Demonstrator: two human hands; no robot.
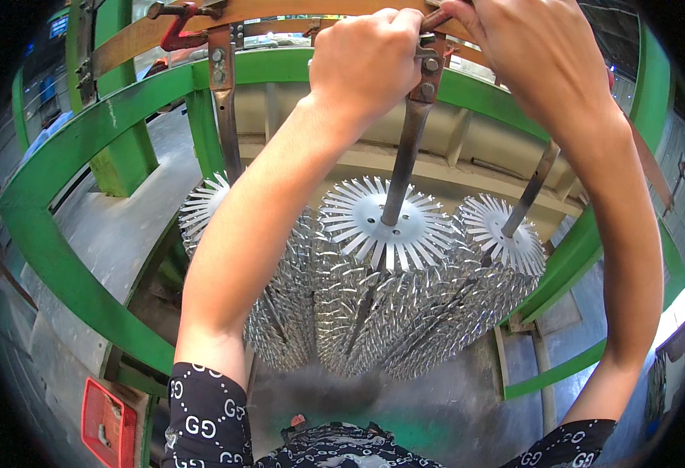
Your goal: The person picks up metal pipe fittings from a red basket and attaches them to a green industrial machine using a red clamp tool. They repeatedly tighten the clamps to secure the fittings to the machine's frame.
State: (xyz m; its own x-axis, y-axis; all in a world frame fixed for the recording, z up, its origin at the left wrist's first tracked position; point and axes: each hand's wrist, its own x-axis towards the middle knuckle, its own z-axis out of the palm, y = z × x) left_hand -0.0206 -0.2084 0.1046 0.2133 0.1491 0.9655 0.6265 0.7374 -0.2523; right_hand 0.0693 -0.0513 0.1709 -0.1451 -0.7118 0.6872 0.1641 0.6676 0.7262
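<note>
My left hand (366, 58) is closed in a fist at the top of the middle hanging rod (406, 140), beside its bolted bracket (428, 70). What its fingers wrap round is hidden. Just to the right, my right hand (541, 58) pinches a short brown metal screw handle (435, 20) between thumb and fingers. Below both hands, the middle rod runs down through a round silver disc (385, 222) with a fringe of radial strips. Many such fringed metal pieces are stacked beneath it in a tall column (358, 312).
A second fringed stack (202, 207) hangs left, partly behind my left forearm, and a third (505, 234) right. A red clamp (180, 31) grips the orange-brown overhead bar (280, 11). Green frame beams (38, 226) surround the stacks. A red basket (108, 421) sits low left.
</note>
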